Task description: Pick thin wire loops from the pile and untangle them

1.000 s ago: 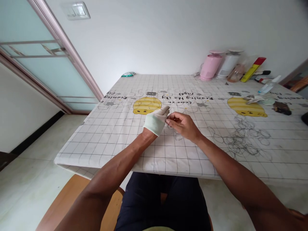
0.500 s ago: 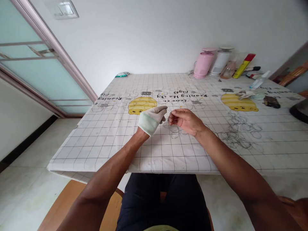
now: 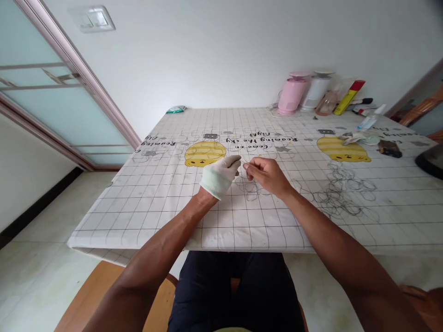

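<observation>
My left hand, in a pale knitted glove, is closed in a pinch above the table. My bare right hand faces it a short gap away, thumb and fingers pinched together, back of the hand turned up. Between the fingertips a thin wire shows only faintly; its ends are hidden in the fingers. Loose loops of thin wire lie on the cloth just below the right hand. A larger tangle of dark thin wire spreads to the right of my right forearm.
The table has a white checked cloth. Along the back right stand a pink cylindrical device, a white one, a yellow-and-red box and a clear spray bottle. A crumpled glove and a dark object lie nearer.
My right hand has rolled over, from palm showing to its back showing, fingers still pinched. My left hand has barely shifted. The view has tilted slightly.
</observation>
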